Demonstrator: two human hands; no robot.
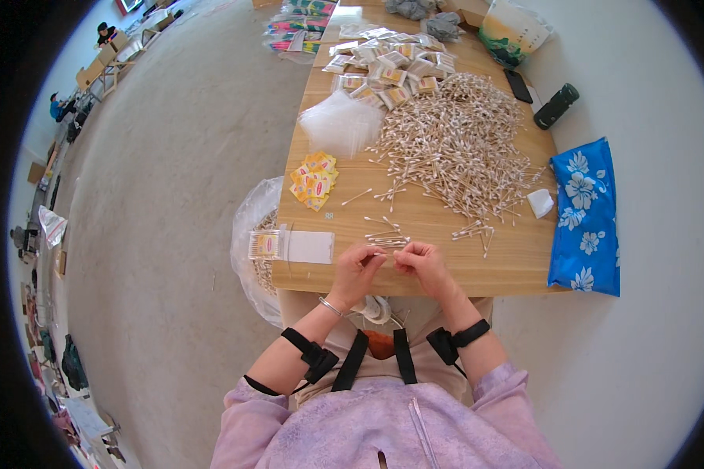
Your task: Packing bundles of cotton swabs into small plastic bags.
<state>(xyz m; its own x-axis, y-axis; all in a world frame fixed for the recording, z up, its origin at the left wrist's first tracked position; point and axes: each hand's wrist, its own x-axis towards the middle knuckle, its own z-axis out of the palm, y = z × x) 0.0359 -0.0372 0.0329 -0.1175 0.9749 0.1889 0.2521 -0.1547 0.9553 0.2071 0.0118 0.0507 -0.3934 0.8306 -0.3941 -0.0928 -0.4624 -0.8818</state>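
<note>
At the table's near edge my left hand [357, 273] is closed in a pinch, with a pale cotton swab tip showing at its fingertips. Close beside it, my right hand [422, 264] is also pinched; what lies between its fingers is too small to make out. Just beyond both hands lie several loose cotton swabs [385, 233], with another small group [477, 232] to the right. A large heap of cotton swabs [461, 141] covers the middle of the table. Left of my hands, a filled swab pack [266, 245] sits by a white rectangular piece [311, 247].
Yellow cards [314, 181] and clear plastic bags [340, 125] lie along the left side. Filled packs [391, 62] are piled farther back. On the right are a blue floral pouch [585, 219], a dark bottle [556, 106] and a phone [518, 86]. A plastic sack [246, 250] stands beside the table.
</note>
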